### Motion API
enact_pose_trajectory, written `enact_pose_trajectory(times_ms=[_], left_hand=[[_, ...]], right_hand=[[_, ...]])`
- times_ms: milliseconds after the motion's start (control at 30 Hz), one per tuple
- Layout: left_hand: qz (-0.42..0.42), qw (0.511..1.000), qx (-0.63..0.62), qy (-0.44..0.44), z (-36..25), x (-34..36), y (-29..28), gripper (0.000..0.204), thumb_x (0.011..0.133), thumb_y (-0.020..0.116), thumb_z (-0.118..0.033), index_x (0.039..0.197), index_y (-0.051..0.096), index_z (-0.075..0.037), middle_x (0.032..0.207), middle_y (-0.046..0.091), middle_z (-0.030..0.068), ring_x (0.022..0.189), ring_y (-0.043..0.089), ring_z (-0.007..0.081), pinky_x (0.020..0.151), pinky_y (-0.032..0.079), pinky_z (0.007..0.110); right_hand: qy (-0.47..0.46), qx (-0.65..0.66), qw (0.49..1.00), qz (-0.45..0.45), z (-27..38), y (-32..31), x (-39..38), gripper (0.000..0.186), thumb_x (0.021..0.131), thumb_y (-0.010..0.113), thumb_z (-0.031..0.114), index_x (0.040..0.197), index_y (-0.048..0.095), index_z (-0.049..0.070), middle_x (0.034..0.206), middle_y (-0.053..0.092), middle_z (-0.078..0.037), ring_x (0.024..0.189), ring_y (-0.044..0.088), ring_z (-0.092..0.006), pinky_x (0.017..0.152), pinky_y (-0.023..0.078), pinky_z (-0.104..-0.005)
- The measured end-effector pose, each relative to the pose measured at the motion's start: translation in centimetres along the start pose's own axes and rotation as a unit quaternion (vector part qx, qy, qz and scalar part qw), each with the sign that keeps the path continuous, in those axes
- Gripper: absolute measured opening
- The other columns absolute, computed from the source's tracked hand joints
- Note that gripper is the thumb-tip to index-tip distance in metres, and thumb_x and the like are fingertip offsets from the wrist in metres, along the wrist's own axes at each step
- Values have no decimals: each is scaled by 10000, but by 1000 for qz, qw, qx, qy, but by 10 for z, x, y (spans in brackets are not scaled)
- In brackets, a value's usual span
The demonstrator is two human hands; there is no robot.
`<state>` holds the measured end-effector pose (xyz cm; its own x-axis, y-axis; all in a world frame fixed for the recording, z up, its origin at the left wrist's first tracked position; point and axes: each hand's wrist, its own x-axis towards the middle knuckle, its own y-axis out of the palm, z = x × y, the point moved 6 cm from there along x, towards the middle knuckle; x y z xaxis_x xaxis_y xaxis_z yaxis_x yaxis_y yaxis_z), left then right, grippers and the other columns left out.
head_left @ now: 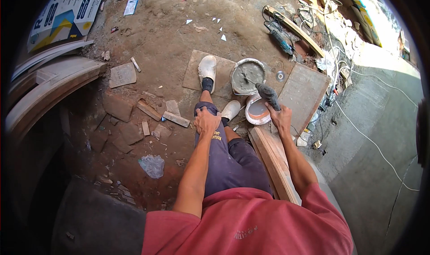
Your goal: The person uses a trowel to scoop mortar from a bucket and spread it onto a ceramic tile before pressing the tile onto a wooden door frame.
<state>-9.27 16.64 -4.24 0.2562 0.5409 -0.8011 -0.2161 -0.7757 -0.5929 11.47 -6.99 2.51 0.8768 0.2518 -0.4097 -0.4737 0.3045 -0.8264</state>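
My right hand (281, 118) is closed around the grip of a dark power drill (268, 95). A thin shaft runs from the drill down into a bucket of wet grey mortar (249, 75); the shaft's end is hidden in the mix. My left hand (207, 120) rests on my left knee over the purple trouser leg (216, 152), fingers apart and holding nothing. Just below the mortar bucket stands a white bucket (258, 110) with water-like, brownish liquid inside. My pale shoes (207, 71) are planted close to the buckets.
A flat board (304, 96) lies right of the buckets. Wooden planks (275, 165) run beside my right thigh. An angle grinder (279, 38) sits near a long timber (298, 33). White cable (369, 138) crosses the grey concrete at right. Broken bricks (131, 132) and wood scraps litter the left.
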Motion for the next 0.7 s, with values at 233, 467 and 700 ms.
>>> enact_pose_trajectory(times_ms=[233,467,700], left_hand=[[-16,1000,12,6,-2,5,-5,658,769,731,-414,1273,590,-16,1298,559,216,1124,632,374,963,502,461],[2,1000,20,9,-5,0,0,651,764,734,-412,1263,598,-16,1275,569,215,1118,633,379,960,504,465],[-2,1000,11,11,-6,-3,9,666,759,731,-425,1267,597,-15,1281,567,214,1126,627,388,977,487,475]], right_hand=[[113,18,993,8,-10,-75,-78,482,818,772,440,828,727,-39,643,656,-216,566,645,-319,624,501,-419],[34,37,996,72,-18,6,-51,423,821,767,409,879,728,-8,677,658,-247,642,670,-409,633,502,-460],[23,15,1000,0,-39,43,-40,440,802,776,428,900,736,1,686,653,-251,642,674,-399,609,510,-429]])
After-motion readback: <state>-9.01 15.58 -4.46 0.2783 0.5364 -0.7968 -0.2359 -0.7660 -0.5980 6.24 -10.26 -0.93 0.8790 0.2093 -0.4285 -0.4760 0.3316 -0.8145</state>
